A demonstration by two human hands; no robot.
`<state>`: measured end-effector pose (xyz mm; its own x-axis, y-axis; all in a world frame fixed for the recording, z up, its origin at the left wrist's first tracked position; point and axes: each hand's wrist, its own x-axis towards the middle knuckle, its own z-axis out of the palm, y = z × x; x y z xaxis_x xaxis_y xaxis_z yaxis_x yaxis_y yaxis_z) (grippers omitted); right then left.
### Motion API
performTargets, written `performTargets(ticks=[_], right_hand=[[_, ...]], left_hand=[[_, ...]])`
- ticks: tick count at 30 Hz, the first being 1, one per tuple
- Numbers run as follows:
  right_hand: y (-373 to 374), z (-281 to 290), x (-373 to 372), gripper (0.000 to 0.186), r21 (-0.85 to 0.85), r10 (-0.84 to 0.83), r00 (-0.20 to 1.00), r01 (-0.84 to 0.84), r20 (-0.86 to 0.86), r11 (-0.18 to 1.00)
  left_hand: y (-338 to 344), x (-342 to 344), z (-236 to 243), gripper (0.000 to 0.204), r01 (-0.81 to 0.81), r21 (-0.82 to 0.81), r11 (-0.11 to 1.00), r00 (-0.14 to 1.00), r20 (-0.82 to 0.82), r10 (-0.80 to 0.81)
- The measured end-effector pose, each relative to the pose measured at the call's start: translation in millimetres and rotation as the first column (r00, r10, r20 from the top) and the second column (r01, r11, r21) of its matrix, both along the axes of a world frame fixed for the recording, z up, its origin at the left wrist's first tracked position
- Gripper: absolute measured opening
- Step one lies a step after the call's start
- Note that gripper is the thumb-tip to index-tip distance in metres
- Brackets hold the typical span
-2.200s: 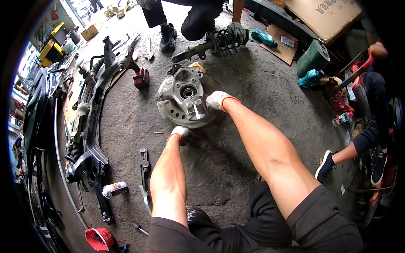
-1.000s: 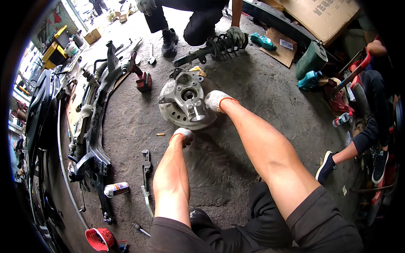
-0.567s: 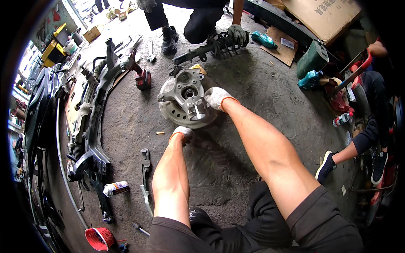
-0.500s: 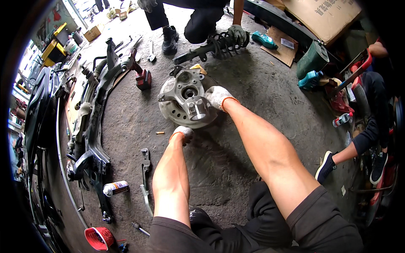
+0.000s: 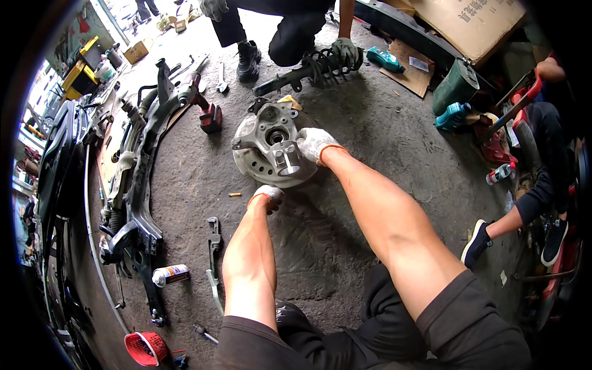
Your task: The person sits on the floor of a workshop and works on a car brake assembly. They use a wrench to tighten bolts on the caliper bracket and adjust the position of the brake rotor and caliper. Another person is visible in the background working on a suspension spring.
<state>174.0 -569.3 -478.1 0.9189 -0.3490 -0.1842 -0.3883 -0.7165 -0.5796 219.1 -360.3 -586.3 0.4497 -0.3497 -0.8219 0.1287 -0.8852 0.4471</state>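
A grey metal steering knuckle (image 5: 250, 132) with a brake caliper (image 5: 285, 161) and a round brake disc (image 5: 248, 165) lies on the floor in front of me. A round bearing bore shows at its centre. My right hand (image 5: 316, 144), in a white glove with an orange cuff, is closed against the knuckle's right side beside the caliper; its fingertips are partly hidden. Just below the disc's lower rim, my left hand (image 5: 270, 197), gloved likewise, has its fingers curled in. Whatever it holds, if anything, is hidden.
Opposite, a crouching person's gloved hand (image 5: 346, 52) rests on a strut with a coil spring (image 5: 320, 66). To the left lie a red cordless impact wrench (image 5: 210, 117), a subframe (image 5: 142, 185), a pipe wrench (image 5: 213, 246) and a spray can (image 5: 171, 275). Another person's shoe (image 5: 476, 243) is at right.
My right hand has shifted slightly left along the knuckle's side. The left hand and the knuckle look almost unmoved.
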Motion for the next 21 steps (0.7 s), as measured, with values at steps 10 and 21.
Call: performTargets(ticks=[10, 21], right_hand=[[7.4, 14.2, -3.9, 0.027, -0.140, 0.080, 0.995, -0.071, 0.057, 0.988], [5.3, 3.6, 2.4, 0.033, -0.064, 0.000, 0.998, 0.004, 0.062, 0.998]], left_hand=[[8.5, 7.6, -17.5, 0.033, -0.113, -0.007, 0.994, 0.992, -0.058, 0.113], [3.6, 16.7, -73.7, 0.040, 0.246, -0.096, 0.964, 0.939, 0.271, -0.212]])
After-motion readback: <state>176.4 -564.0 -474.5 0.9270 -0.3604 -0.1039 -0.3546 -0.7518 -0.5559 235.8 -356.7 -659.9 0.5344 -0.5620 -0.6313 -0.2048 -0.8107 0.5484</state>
